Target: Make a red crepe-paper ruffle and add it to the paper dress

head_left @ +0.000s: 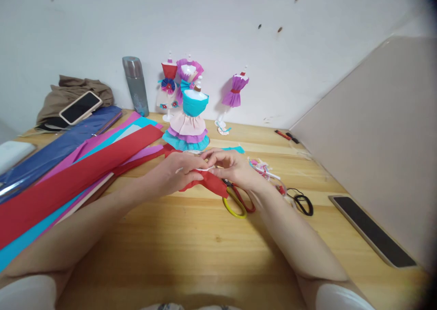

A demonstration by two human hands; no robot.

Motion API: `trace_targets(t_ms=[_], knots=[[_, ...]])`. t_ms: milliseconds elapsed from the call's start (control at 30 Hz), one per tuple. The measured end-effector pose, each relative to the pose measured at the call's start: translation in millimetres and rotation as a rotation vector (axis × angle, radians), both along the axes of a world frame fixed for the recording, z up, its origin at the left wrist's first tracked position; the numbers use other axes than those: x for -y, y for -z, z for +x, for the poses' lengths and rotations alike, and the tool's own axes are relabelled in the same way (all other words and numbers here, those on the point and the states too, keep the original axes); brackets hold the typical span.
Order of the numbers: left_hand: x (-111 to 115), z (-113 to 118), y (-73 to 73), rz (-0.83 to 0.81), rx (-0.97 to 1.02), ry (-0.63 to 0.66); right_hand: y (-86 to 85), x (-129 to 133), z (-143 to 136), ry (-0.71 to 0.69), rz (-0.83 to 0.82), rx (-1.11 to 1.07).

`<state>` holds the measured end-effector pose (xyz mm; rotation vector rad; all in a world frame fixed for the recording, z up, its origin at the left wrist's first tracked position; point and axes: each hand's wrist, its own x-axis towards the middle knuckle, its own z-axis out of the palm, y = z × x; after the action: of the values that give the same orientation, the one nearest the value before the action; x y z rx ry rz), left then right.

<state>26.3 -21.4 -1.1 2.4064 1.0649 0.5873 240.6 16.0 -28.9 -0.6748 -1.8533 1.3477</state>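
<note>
Both hands meet over the middle of the table. My left hand (177,171) is closed on a piece of red crepe paper (213,184), thumb in front. Fingers of my right hand (227,164) pinch a thin white strip (205,169) along the paper's upper edge. The red paper hangs below the fingers, its lower right end over the scissors (235,203), which have yellow and red handles. Just behind the hands stands a small dress form (196,103) with a turquoise top and tiered pink, purple and turquoise skirt.
Long coloured paper strips (85,169) cover the left side, near a phone (81,107) and a grey bottle (136,87). More dressed forms (235,91) stand by the wall. Right of my hands lie scraps (262,168), a black cord loop (303,203) and another phone (372,230).
</note>
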Motion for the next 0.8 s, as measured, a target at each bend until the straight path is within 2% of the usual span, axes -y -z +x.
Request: trace_targets(t_ms=[167,233,300,367,433,500,533,600,700,800], knots=[[-9,-4,6.8,0.15,0.15,0.053,2.7,-2,-3,0.103,-0.012,0.006],[-8,-3,6.9,0.276,0.246,-0.009,4.5,-3,-3,0.193,-0.043,-0.003],[-4,0,6.5,0.445,0.287,-0.124,6.3,-3,-5,0.304,-0.068,-0.027],[3,6,8.2,0.641,0.238,-0.167,8.2,-2,-7,0.407,-0.076,-0.055],[13,13,12.2,0.831,0.137,-0.105,10.1,-1,-10,0.475,-0.079,-0.072],[20,20,16.4,0.893,-0.005,-0.098,11.6,1,-13,0.504,-0.083,-0.085],[23,22,17.5,0.932,-0.002,-0.107,12.0,3,-15,0.506,-0.083,-0.093],[24,22,16.3,0.917,0.004,-0.129,11.1,7,-17,0.474,-0.087,-0.093],[20,12,5.4,0.873,0.159,-0.192,5.9,14,-18,0.357,-0.111,-0.027],[15,-1,-8.9,0.57,0.202,-0.213,-0.3,18,-16,0.232,-0.073,0.081]])
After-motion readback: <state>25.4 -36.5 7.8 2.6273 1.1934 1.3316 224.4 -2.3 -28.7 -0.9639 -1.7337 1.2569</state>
